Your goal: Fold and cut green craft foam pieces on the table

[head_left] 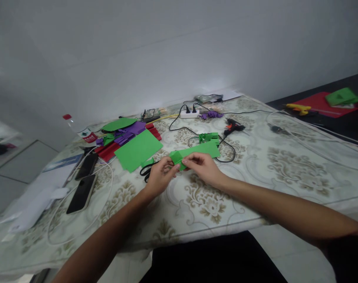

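Observation:
Both hands meet over a long strip of green paper (204, 149), whose left end is folded over. My left hand (162, 173) pinches that folded end between thumb and fingers. From the other side my right hand (202, 167) presses the same fold with thumb and fingertips closed. The strip's free part stretches to the right above the tablecloth. Black-handled scissors (145, 171) lie just left of my left hand, their blades partly hidden. Behind the strip sits a small curled, fringed green paper piece (208, 137).
Green sheets (140, 150) lie left, beside purple (128, 131) and red paper. Further left are a bottle (86, 131), two phones (82, 193) and a white cable. A power strip (190, 114) and a black glue gun (234, 126) lie behind; a yellow glue gun (299, 108) lies far right.

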Motion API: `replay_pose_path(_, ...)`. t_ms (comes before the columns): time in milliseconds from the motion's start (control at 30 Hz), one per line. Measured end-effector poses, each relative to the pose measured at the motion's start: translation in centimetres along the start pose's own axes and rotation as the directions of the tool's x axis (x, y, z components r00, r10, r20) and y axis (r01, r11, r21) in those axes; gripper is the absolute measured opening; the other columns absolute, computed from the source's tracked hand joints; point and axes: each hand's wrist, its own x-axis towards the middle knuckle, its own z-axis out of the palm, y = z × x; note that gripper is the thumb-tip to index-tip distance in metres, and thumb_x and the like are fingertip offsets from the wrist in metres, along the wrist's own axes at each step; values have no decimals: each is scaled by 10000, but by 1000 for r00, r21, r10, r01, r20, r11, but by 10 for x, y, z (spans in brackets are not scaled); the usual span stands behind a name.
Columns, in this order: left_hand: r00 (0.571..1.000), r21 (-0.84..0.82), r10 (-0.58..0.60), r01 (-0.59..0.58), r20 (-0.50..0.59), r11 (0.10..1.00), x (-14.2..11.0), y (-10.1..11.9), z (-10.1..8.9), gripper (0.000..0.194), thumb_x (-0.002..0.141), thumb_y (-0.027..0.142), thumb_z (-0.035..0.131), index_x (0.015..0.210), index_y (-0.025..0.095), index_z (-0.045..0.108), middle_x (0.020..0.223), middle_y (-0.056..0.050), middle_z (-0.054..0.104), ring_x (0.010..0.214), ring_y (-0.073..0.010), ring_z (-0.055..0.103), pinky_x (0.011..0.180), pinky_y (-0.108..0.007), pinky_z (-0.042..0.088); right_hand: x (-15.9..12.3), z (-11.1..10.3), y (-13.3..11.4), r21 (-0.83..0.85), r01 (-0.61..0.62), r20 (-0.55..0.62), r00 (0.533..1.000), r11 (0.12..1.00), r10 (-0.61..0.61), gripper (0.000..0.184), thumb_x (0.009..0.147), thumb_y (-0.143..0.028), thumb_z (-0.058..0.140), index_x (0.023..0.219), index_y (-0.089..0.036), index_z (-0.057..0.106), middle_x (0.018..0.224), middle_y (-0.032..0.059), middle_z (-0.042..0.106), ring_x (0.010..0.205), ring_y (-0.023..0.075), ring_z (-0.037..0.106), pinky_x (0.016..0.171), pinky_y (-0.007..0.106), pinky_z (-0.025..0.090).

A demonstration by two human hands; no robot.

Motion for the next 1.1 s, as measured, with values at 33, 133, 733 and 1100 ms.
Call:
replay_pose_path(33, 1000, 3, 3, -3, -1, 1000, 0, 0, 0, 271, 849, 396, 714, 917, 165, 592, 766, -2, 623, 664, -110, 623, 563, -212, 576, 0, 0, 0, 6, -1, -5, 1000, 1000, 1, 373, 697, -526, 813, 767, -178, 699, 737, 25, 714, 677, 171, 678, 687, 306, 562)
replay_pose_path(133, 1000, 9, 3, -3, -15, 1000, 0, 0, 0, 271, 844, 395, 719, 907, 164, 592, 767, 0, 615, 659, -108, 622, 559, -210, 574, 0, 0, 0, 16, 1, -12, 1000, 1000, -1, 386, 681, -524, 826, 772, -179, 677, 714, 14, 702, 666, 164, 676, 682, 300, 566)
replay_pose_path(733, 998, 42, 42, -40, -46, 998, 1, 2, 1, 283, 857, 422, 702, 878, 170, 577, 719, 20, 604, 591, -93, 616, 535, -203, 563, 1, -2, 5, 3, 21, -33, 999, 1000, -21, 382, 658, -492, 850, 734, -174, 653, 800, 38, 721, 687, 151, 674, 681, 290, 557)
replay_pose_path(1100, 997, 128, 62, -57, -40, 990, 0, -1, -1, 282, 855, 445, 697, 859, 190, 578, 690, 19, 649, 593, -133, 669, 577, -242, 566, 1, 0, 6, 63, 41, -22, 999, 997, -40, 393, 655, -430, 870, 841, -204, 606, 749, -15, 654, 701, 143, 666, 691, 279, 555)
